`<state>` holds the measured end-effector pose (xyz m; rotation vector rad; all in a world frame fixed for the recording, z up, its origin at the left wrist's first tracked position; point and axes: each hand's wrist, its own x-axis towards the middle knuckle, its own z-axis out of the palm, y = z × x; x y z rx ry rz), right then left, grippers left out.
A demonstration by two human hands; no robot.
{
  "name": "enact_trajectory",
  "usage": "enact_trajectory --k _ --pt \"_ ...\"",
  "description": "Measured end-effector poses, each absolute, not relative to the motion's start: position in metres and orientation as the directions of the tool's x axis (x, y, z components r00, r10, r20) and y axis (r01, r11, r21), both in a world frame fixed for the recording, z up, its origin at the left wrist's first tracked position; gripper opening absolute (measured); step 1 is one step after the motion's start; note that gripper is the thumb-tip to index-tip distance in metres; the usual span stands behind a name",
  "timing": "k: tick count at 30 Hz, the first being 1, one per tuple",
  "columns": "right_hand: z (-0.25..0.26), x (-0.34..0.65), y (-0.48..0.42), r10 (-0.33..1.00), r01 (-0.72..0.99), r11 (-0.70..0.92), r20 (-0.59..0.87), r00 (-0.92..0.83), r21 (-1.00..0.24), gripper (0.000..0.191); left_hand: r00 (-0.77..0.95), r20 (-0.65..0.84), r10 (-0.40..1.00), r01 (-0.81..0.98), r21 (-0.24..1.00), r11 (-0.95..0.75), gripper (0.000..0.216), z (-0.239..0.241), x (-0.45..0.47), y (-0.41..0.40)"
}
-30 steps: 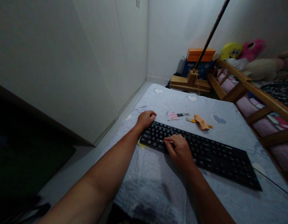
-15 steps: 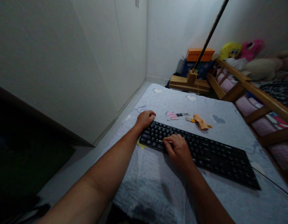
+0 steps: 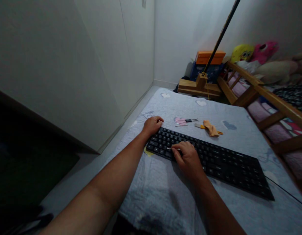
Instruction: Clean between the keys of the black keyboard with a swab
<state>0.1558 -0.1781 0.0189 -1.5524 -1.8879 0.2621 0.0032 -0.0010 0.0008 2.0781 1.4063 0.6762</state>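
The scene is dim and underexposed, with a cool grey cast. The brightest area is the white wall [image 3: 185, 36] at 12 o'clock; light falls off sharply toward 8 o'clock, where the dark corner [image 3: 23, 156] is nearly black. A soft shadow lies on the pale grey heart-print bedsheet [image 3: 163, 195] at 6 o'clock, beneath the forearms. Wide-angle distortion bends the edges and stretches the arms. The flat black plastic keyboard [image 3: 221, 163] shows little key detail. No glare.

Walls: white wardrobe doors [image 3: 97, 65] filled the left of the frame.
Upper right: wooden bed rail [image 3: 261, 88], plush toys [image 3: 253, 52].
Light: dim.
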Motion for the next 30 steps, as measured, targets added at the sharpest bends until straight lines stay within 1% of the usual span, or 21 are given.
enact_trajectory --k 17,23,30 --pt "0.0218 0.1534 -0.1806 0.939 0.799 0.248 0.339 -0.059 -0.548 0.013 0.333 0.107 0.937 0.67 0.672 -0.315 0.029 0.0024 0.0033 -0.002" --pt "0.0205 0.1522 -0.1806 0.932 0.803 0.263 0.357 -0.067 -0.535 0.014 0.329 0.104 0.939 0.671 0.673 -0.31 0.029 0.0022 0.0038 -0.0023" --pt "0.0205 0.1527 -0.1803 0.94 0.803 0.255 0.331 -0.076 -0.539 0.014 0.334 0.102 0.937 0.675 0.668 -0.313 0.03 0.0011 0.004 -0.0006"
